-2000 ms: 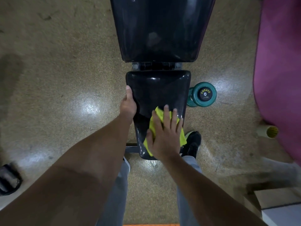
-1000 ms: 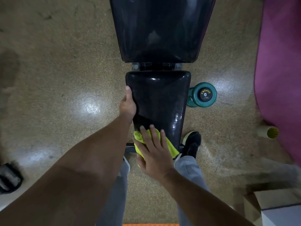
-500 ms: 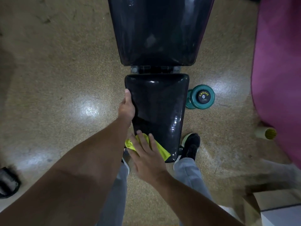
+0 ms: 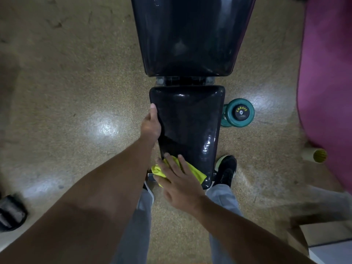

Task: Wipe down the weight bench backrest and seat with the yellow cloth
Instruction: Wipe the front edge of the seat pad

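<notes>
Under the right hand [image 4: 181,185], the yellow cloth [image 4: 192,173] is lying on the near end of the seat [image 4: 188,126], with one bunched corner spilling off the seat's near-left edge, just inside the left forearm. The right hand's fingers are lying straight and spread, pressing the cloth flat rather than gripping it. Two seconds ago that hand was working the right half of the seat, farther forward; since then it has been sweeping toward the body and across to the left, and now it is arriving at the seat's near-left corner. Ahead of it, the left hand [image 4: 151,124] is staying where it was, thumb laid along the seat's left edge and fingers hidden beneath, so whether they are curling round the pad cannot be told; it seems to be steadying the bench. Beyond both hands, the backrest [image 4: 190,35] is sitting untouched by either. Off to the right of the right hand, a green dumbbell [image 4: 241,112] is resting on the floor beside the seat. Judging by the sweep, the pass over the seat is probably nearing its finish, with only this corner and edge being covered now.
</notes>
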